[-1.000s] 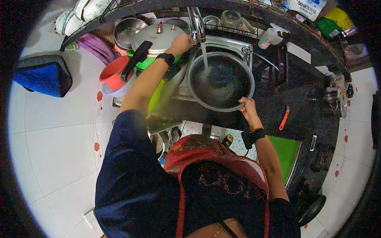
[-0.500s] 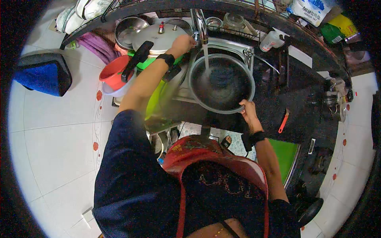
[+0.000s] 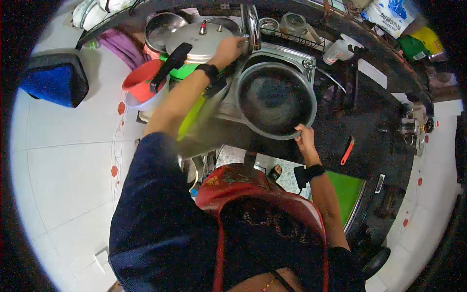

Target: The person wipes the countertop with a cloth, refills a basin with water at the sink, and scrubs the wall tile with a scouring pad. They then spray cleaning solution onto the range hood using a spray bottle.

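Observation:
A round dark pan with a grey rim (image 3: 276,100) is over the sink (image 3: 292,54), with liquid in it. My right hand (image 3: 305,136) grips its near right rim, thumb on top of the edge. At the chrome faucet (image 3: 251,29), my left hand (image 3: 229,50) has its fingers closed on the handle at the side. No stream of water shows under the spout. Beneath my left wrist and beside it are the pressure cooker lid (image 3: 194,45) and its black handle.
A red pot (image 3: 141,82) stands left of the lid, near a purple towel (image 3: 124,48). On the dark counter lie a red-handled knife (image 3: 347,152) and a green board (image 3: 343,194). A white bottle (image 3: 335,52) stands behind the sink's right side.
The water that was running from the faucet into the pan has stopped. My hands keep their hold on the faucet handle and pan rim, while the view has shifted slightly.

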The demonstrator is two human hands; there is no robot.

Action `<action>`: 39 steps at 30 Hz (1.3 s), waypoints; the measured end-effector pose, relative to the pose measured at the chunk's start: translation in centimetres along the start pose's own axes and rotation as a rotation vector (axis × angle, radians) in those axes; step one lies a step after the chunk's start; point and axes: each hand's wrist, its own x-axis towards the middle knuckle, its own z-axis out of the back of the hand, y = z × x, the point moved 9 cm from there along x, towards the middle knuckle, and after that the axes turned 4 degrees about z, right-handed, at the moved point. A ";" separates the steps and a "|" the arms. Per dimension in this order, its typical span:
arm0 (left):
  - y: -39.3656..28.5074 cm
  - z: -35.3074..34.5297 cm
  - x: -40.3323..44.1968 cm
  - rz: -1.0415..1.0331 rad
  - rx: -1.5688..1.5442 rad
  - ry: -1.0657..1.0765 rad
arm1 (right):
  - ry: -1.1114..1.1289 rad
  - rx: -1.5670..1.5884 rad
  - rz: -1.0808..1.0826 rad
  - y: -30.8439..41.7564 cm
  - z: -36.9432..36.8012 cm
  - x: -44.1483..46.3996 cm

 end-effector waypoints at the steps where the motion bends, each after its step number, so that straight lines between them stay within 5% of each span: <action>1: -1.2 0.2 -1.2 -0.003 0.072 0.144 | -0.006 0.015 -0.015 -0.5 0.5 0.3; 2: -2.0 0.9 -3.0 0.006 0.077 0.145 | -0.010 0.029 -0.028 -1.1 1.0 0.5; 4: -0.7 -1.2 -8.4 0.494 -0.410 0.518 | 0.060 0.036 -0.024 -1.7 2.0 1.1; 5: -0.7 -1.5 -10.5 0.507 -0.411 0.501 | 0.118 0.047 -0.019 -1.5 1.9 0.8; 8: -1.1 -6.7 -20.0 0.825 -1.080 0.772 | 0.034 -0.025 -0.019 0.2 2.7 -0.4; 13: -6.6 -8.2 -27.5 0.966 -1.291 0.596 | 0.154 -0.154 -0.082 1.4 4.9 -2.0; 14: -6.6 -8.7 -29.3 1.056 -1.267 0.566 | 0.154 -0.295 0.084 3.2 5.1 -2.8; 15: -8.6 -7.0 -28.1 0.391 -0.774 0.573 | 0.158 -0.295 0.066 3.6 5.3 -3.8; 17: -13.3 -2.6 -31.1 -0.021 -0.600 0.416 | 0.166 -0.294 0.029 4.6 5.7 -6.2; 19: -11.9 -4.9 -34.0 0.449 -1.170 0.304 | 0.329 -0.459 0.152 4.3 6.4 -4.9; 22: -12.7 -5.3 -41.0 0.949 -1.490 0.317 | 0.298 -0.515 0.056 6.0 4.8 -9.6; 23: -15.6 -3.2 -42.3 1.126 -1.600 0.343 | 0.387 -0.526 0.180 5.8 5.1 -8.4; 24: -17.0 -0.1 -43.6 1.160 -1.376 0.359 | 0.471 -0.529 0.307 5.6 5.5 -7.3; 25: -17.1 1.2 -45.2 0.931 -1.479 0.282 | 0.692 -0.837 0.331 4.5 4.8 -7.7; 27: -16.8 1.5 -48.8 0.924 -1.564 0.150 | 0.942 -1.160 0.355 2.8 2.7 -10.3; 28: -16.8 1.6 -51.4 1.146 -1.554 0.094 | 0.773 -0.987 0.099 3.2 1.1 -13.7; 29: -18.0 4.6 -53.0 1.112 -1.553 0.045 | 0.608 -0.805 -0.155 2.3 -0.2 -16.7; 39: -10.9 12.8 -72.0 1.468 -1.287 -0.427 | 1.023 -0.736 -0.127 -8.7 -18.2 -29.1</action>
